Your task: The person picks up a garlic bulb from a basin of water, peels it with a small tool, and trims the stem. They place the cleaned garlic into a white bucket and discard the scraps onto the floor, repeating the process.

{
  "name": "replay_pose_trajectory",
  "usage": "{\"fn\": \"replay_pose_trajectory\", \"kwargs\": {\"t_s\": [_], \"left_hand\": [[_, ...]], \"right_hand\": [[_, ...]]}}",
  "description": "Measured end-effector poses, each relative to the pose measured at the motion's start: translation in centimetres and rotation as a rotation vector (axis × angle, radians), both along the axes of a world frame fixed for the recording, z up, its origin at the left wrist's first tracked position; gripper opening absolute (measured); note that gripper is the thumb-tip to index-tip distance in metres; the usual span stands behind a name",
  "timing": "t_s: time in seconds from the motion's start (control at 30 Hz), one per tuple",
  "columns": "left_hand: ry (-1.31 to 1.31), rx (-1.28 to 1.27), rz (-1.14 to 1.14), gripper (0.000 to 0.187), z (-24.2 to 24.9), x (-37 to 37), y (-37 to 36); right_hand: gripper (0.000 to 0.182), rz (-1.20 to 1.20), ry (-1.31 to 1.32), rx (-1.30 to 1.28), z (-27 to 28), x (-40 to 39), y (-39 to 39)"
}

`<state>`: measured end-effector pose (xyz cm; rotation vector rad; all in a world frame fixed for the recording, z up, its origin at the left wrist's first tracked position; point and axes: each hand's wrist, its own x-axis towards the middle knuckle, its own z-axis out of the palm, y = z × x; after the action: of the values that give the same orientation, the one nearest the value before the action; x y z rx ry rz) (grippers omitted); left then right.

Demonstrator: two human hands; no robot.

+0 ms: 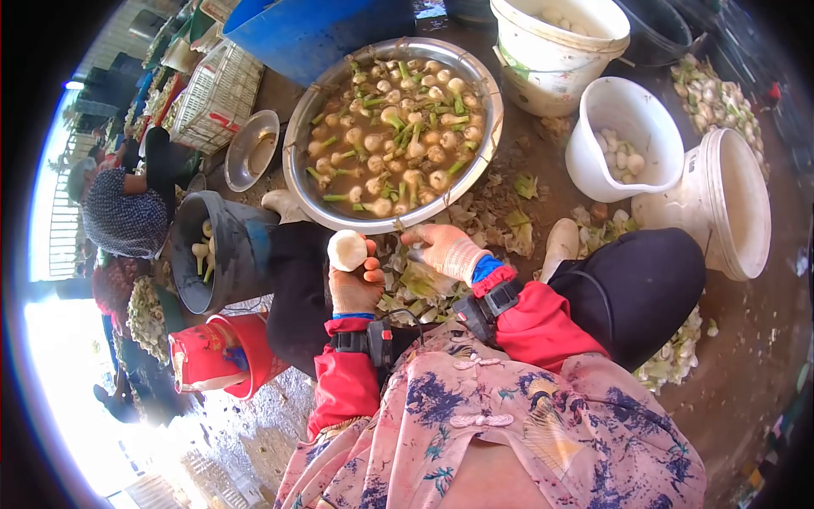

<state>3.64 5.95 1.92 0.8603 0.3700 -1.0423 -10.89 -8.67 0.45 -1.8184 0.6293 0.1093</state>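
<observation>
The person squats on the ground over a big metal basin point(298, 136) full of murky water and floating bulbs, onions by the look of them. The left hand point(354, 284) is wrapped around a peeled white bulb point(347, 250), held up just short of the basin's rim. The right hand point(445, 248) sits apart from it, fingers loosely curled with nothing clearly in them, hovering over the pile of peelings point(496, 212) on the ground.

Biggest risk is probably the grip: a wet bulb in a gloved hand looks slippery, and it could pop out into the dirty peelings instead of a white bucket point(623, 136). The basin's edge is also close to the knees, so a bump could slosh water.
</observation>
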Motion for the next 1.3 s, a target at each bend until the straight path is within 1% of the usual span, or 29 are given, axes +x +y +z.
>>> {"fn": "replay_pose_trajectory", "kwargs": {"t_s": [0.03, 0.07, 0.1, 0.13, 0.17, 0.2, 0.27, 0.33, 0.4, 0.43, 0.47, 0.53, 0.57, 0.6, 0.67, 0.73, 0.8, 0.87, 0.9, 0.93, 0.97, 1.0, 1.07, 1.1, 1.13, 1.2, 1.23, 1.27, 1.3], "left_hand": [[-0.068, -0.160, -0.117, 0.031, -1.2, 0.6, 1.0], [-0.064, -0.157, -0.119, 0.031, -0.6, 0.2, 0.9], [-0.070, -0.168, -0.125, 0.031, 0.5, -0.6, 0.5], [-0.077, -0.181, -0.131, 0.032, 1.1, -1.0, 0.3], [-0.095, -0.314, -0.178, 0.033, 0.8, -0.7, 0.4], [-0.092, -0.313, -0.181, 0.033, 0.4, -0.6, 0.5], [-0.475, -0.265, -0.228, 0.034, 0.1, -0.7, 0.3], [-0.436, -0.278, -0.231, 0.035, 0.4, -0.9, 0.2], [-0.912, -0.008, -0.263, 0.035, 0.2, -1.0, 0.2], [-1.049, 0.075, -0.293, 0.035, 0.2, -1.0, 0.1], [-1.049, 0.071, -0.296, 0.035, 0.2, -1.2, 0.0], [-1.355, 0.201, -0.317, 0.034, 0.1, -2.0, -0.3], [-1.356, 0.197, -0.318, 0.034, 0.1, -2.4, -0.5], [-1.410, 0.243, -0.314, 0.034, 0.0, -2.8, -0.7], [-1.519, 0.337, -0.303, 0.034, 0.0, -3.4, -1.1], [-1.503, 0.321, -0.284, 0.031, -0.2, -3.4, -1.2], [-1.481, 0.309, -0.267, 0.028, 0.2, -3.8, -1.3], [-1.164, 0.150, -0.244, 0.027, 0.7, -4.1, -1.0], [-1.367, 0.243, -0.295, 0.026, 0.7, -3.7, -0.8], [-1.367, 0.244, -0.293, 0.026, 0.6, -3.5, -0.7], [-1.367, 0.206, -0.257, 0.031, 0.5, -3.3, -0.5], [-1.367, 0.169, -0.220, 0.036, 0.6, -3.3, -0.4], [-1.321, 0.191, -0.242, 0.036, 0.3, -3.3, -0.2], [-1.416, 0.191, -0.267, 0.035, -0.4, -3.2, -0.3], [-1.511, 0.190, -0.293, 0.034, -1.0, -3.1, -0.3], [-1.429, 0.120, -0.289, 0.031, -0.6, -3.2, -0.5], [-1.293, 0.121, -0.311, 0.030, -0.5, -2.9, -0.3], [-1.158, 0.122, -0.329, 0.030, 0.0, -2.7, -0.4], [-0.878, 0.063, -0.282, 0.025, 0.7, -2.4, -0.3]], "right_hand": [[0.043, -0.171, -0.158, 0.259, 0.5, 0.2, 0.3], [0.045, -0.346, -0.315, 0.518, 1.0, 0.4, 0.5], [0.045, -0.427, -0.356, 0.688, 2.0, 0.5, 0.4], [0.045, -0.431, -0.354, 0.687, 1.3, 0.8, 0.4], [0.045, -0.429, -0.477, 0.729, 0.9, 1.1, 0.4], [0.045, -0.425, -0.600, 0.770, 0.5, 1.4, 0.4], [0.046, -0.471, -0.574, 0.754, -0.2, 1.7, 0.6], [0.045, -0.490, -0.523, 0.690, -0.7, 1.9, 0.4], [0.047, -0.487, -0.455, 0.665, 0.2, 1.8, 0.3], [0.049, -0.481, -0.388, 0.640, 0.7, 1.7, 0.2], [0.049, -0.484, -0.389, 0.638, 0.2, 1.8, 0.5], [0.052, -0.481, -0.357, 0.469, -0.9, 2.3, 1.2], [0.052, -0.422, -0.136, 0.467, 2.3, 1.7, 0.7], [0.052, -0.424, -0.138, 0.464, 1.8, 1.9, 1.0], [0.050, -0.409, -0.252, -0.158, 1.3, 2.4, 1.9], [0.046, -0.426, -0.244, -0.114, 1.8, 2.2, 2.1], [0.043, -0.426, -0.293, -0.231, 1.0, 2.5, 2.2], [0.041, -0.415, -0.258, -0.216, -0.5, 2.9, 2.2], [0.041, -0.477, -0.359, 0.043, -1.7, 3.4, 2.2], [0.041, -0.532, -0.455, 0.303, -3.0, 3.7, 2.1], [0.043, -0.504, -0.369, 0.436, -0.7, 2.8, 1.5], [0.043, -0.501, -0.370, 0.438, -0.2, 2.7, 1.5], [0.045, -0.339, -0.192, 0.010, 0.5, 2.6, 1.5], [0.047, -0.341, -0.101, 0.095, 1.2, 2.7, 1.5], [0.047, -0.342, -0.100, 0.097, 0.3, 2.9, 1.8], [0.047, -0.330, -0.277, -0.291, -1.2, 3.1, 2.1], [0.047, -0.334, -0.275, -0.291, -2.0, 3.0, 2.1], [0.046, -0.371, -0.265, -0.027, -1.7, 2.8, 1.8], [0.045, -0.401, -0.253, 0.238, -1.5, 2.6, 1.5]]}}
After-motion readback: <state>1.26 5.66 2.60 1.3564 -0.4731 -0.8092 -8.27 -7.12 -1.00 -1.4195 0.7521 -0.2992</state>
